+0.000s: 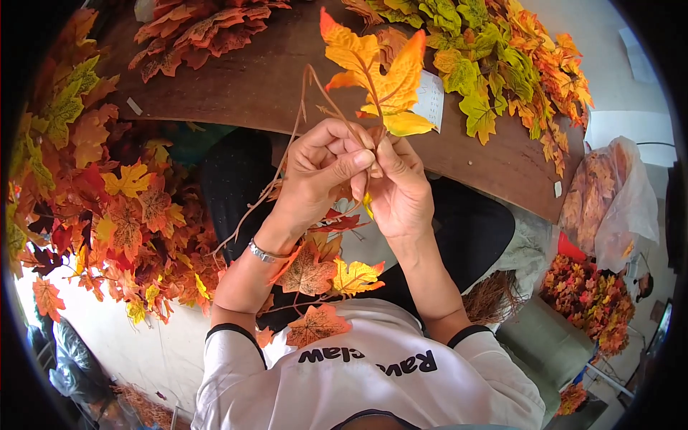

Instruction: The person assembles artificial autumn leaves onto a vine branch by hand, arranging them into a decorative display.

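My left hand point(315, 175) pinches a thin brown vine stem point(307, 86), which loops up above the knuckles and trails down to the lower left. Close against it, my right hand point(401, 183) holds the stem of a yellow-orange artificial maple leaf point(387, 72) between thumb and fingers. The fingertips of both hands meet where the stems come together; the exact joint is hidden. Below my wrists, more of the garland hangs over my lap, with an orange leaf point(315, 326) and a yellow leaf point(356, 278).
A brown table point(236, 86) lies ahead. Dark orange leaves point(204, 32) and green-yellow leaves point(480, 68) are piled on it. Leaf garlands point(122, 208) hang at my left. At right are a clear plastic bag point(616, 193) of leaves and a leaf heap point(588, 301).
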Motion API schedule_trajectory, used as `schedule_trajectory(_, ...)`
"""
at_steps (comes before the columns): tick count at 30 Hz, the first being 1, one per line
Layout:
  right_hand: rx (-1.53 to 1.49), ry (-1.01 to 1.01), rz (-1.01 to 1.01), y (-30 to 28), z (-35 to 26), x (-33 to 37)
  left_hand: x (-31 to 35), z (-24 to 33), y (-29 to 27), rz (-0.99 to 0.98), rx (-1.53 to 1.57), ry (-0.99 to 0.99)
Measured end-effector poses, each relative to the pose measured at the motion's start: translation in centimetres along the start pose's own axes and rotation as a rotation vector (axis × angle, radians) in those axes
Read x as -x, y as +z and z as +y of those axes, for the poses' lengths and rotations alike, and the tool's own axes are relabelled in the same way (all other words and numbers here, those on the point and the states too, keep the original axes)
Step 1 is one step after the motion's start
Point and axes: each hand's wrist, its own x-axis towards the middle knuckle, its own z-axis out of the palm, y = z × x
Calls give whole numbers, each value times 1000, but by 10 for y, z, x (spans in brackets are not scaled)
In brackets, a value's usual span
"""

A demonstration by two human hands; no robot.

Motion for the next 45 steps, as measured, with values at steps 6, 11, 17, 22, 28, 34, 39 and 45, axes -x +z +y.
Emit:
schedule_trajectory(6,84,-68,-51,-2,-2,0,0,1,-2,-2,65,-29)
schedule_trajectory(11,127,-45,-139,-7,-5,-2,-2,3,-8,-14,35,-70)
schedule_trajectory(17,561,-273,-22,-19,2,1,-7,6,-10,151,-411,85)
schedule_trajectory(22,1033,-582,-5,-16,15,14,6,7,4,296,-401,299)
schedule_trajectory(28,1101,-378,-206,-7,-11,20,22,24,25,260,-370,348)
schedule_trajectory(34,548,-233,-250,0,-26,15,45,53,62,-204,-1110,401)
schedule_trajectory(39,851,-159,-311,17,-29,32,65,51,69,-413,-1187,435)
schedule_trajectory(45,1264,-589,-123,-10,-60,73,88,61,70,-267,-1122,261)
